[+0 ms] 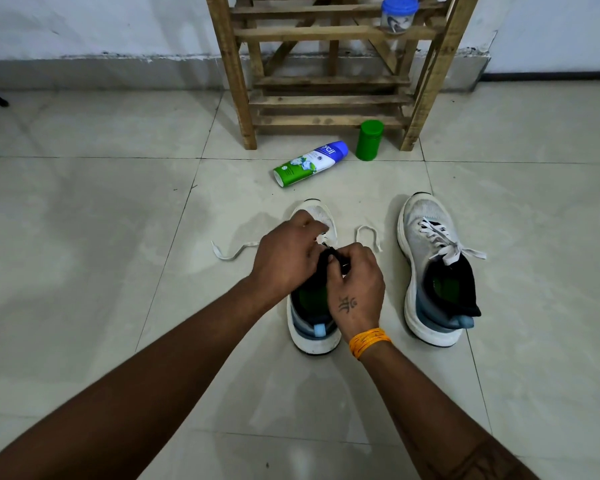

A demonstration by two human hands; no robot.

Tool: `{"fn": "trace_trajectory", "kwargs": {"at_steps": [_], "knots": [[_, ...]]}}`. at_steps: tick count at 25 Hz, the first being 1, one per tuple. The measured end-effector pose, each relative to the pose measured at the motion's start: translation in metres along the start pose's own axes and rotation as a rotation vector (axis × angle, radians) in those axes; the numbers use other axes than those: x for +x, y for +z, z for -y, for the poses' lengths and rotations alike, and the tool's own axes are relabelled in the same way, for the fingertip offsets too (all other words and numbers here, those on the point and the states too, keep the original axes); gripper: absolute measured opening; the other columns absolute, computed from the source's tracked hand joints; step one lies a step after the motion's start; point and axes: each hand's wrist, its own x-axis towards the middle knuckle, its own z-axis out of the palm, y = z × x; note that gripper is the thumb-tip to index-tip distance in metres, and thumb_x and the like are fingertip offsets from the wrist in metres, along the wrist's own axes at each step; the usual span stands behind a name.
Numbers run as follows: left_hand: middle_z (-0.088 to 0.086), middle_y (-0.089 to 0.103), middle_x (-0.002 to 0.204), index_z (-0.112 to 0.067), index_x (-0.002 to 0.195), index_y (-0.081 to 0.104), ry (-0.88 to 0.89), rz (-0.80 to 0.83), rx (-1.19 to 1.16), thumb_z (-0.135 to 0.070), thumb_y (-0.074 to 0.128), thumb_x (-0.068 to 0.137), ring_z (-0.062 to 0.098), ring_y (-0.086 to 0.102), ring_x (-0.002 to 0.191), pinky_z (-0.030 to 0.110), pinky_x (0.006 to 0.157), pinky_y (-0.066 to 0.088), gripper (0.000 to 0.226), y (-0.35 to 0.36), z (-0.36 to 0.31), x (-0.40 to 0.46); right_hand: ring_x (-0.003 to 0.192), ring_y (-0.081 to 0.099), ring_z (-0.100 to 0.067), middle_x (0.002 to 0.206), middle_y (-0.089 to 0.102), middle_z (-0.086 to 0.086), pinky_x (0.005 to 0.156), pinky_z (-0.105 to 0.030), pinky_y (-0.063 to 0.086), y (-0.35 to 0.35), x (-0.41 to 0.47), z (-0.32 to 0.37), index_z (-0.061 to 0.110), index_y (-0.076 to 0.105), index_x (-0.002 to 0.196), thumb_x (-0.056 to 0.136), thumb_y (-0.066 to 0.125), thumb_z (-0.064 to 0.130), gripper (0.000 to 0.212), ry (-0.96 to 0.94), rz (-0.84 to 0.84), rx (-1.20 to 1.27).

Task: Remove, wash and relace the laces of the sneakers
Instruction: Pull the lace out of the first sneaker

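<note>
Two white-and-blue sneakers stand on the tiled floor. The left sneaker [312, 327] sits under both hands, and its white lace [234, 252] trails loose onto the floor on the left, with another loop [368, 233] on the right. My left hand [286, 258] is curled over the sneaker's lacing area. My right hand [355, 282] pinches the black tongue at the top of that area. The right sneaker [433, 271] stands apart to the right with its lace [444, 242] threaded and its ends loose.
A white, green and blue bottle [310, 163] lies on its side beyond the sneakers. A green canister [369, 140] stands by a wooden rack [326, 81] against the wall. A blue-lidded jar [398, 13] sits on the rack.
</note>
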Motion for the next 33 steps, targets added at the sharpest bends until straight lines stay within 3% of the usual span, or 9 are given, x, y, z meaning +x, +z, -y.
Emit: {"fn": "trace_trajectory", "kwargs": {"at_steps": [3,8,12,13,17,20,24,29,33], "knots": [[0.001,0.065,0.1,-0.022,0.104,0.071,0.044,0.168,0.171,-0.027,0.06,0.093,0.029,0.065,0.091,0.042,0.066,0.051,0.016,-0.005,-0.004,0.009,0.079,0.057,-0.02,0.09,0.059,-0.002,0.07,-0.041,0.047,0.0,0.0,-0.001,0.015,0.059,0.091,0.093,0.064,0.018,0.006,-0.002,0.001,-0.006],[0.002,0.062,0.092,-0.018,0.089,0.067,0.03,0.162,0.164,-0.03,0.059,0.091,0.029,0.063,0.085,0.039,0.063,0.047,0.015,-0.003,-0.011,0.01,0.08,0.057,-0.022,0.09,0.058,-0.002,0.07,-0.04,0.046,-0.002,-0.003,-0.002,0.013,0.058,0.091,0.094,0.063,0.017,0.007,-0.013,0.007,-0.011],[0.0,0.064,0.077,-0.018,0.073,0.064,-0.375,-0.277,-0.127,-0.023,0.064,0.077,0.024,0.061,0.073,0.037,0.063,0.049,0.007,-0.02,0.018,0.023,0.08,0.054,-0.02,0.091,0.057,-0.003,0.068,-0.029,0.035,-0.008,0.001,-0.004,0.011,0.059,0.092,0.096,0.063,0.017,0.009,0.039,-0.064,-0.018],[-0.003,0.066,0.076,-0.02,0.073,0.066,-0.407,-0.288,-0.151,-0.023,0.065,0.078,0.022,0.063,0.073,0.038,0.066,0.052,0.006,-0.025,0.029,0.027,0.08,0.053,-0.019,0.09,0.057,-0.002,0.068,-0.029,0.035,-0.01,0.002,-0.005,0.011,0.059,0.092,0.096,0.064,0.017,0.009,0.032,-0.059,-0.017],[-0.008,0.07,0.084,-0.027,0.085,0.076,-0.133,0.084,-0.223,-0.041,0.073,0.075,0.014,0.067,0.082,0.037,0.075,0.054,0.018,-0.028,0.009,0.025,0.079,0.053,-0.019,0.089,0.057,-0.002,0.068,-0.034,0.039,-0.008,0.001,-0.004,0.012,0.058,0.09,0.093,0.065,0.016,0.008,-0.023,-0.016,-0.026],[-0.007,0.07,0.099,-0.03,0.095,0.075,-0.075,0.245,-0.021,-0.039,0.075,0.079,0.019,0.065,0.096,0.031,0.073,0.046,0.018,-0.013,-0.011,0.019,0.078,0.053,-0.021,0.089,0.056,-0.003,0.067,-0.037,0.04,-0.005,-0.001,-0.002,0.012,0.057,0.09,0.093,0.064,0.015,0.008,-0.012,-0.011,-0.011],[0.002,0.065,0.094,-0.019,0.091,0.067,0.01,0.154,0.186,-0.026,0.058,0.09,0.031,0.064,0.087,0.038,0.065,0.047,0.012,-0.01,-0.01,0.02,0.079,0.054,-0.022,0.088,0.057,-0.003,0.067,-0.038,0.042,-0.006,0.0,-0.005,0.012,0.057,0.09,0.095,0.063,0.018,0.01,-0.008,-0.011,-0.025],[0.011,0.06,0.094,-0.009,0.091,0.06,-0.311,-0.086,0.218,-0.025,0.056,0.09,0.038,0.063,0.077,0.039,0.061,0.045,0.016,-0.017,0.03,0.013,0.08,0.055,-0.02,0.089,0.059,-0.002,0.069,-0.035,0.042,-0.008,0.003,-0.007,0.012,0.06,0.091,0.095,0.063,0.018,0.008,-0.005,-0.041,-0.017],[0.003,0.064,0.107,-0.02,0.108,0.07,-0.043,0.006,0.068,-0.036,0.06,0.087,0.03,0.067,0.089,0.039,0.069,0.053,0.028,-0.018,0.011,0.01,0.078,0.053,-0.019,0.088,0.057,0.0,0.067,-0.033,0.038,-0.007,0.003,-0.007,0.013,0.058,0.09,0.093,0.064,0.017,0.008,-0.024,-0.031,-0.02]]}}
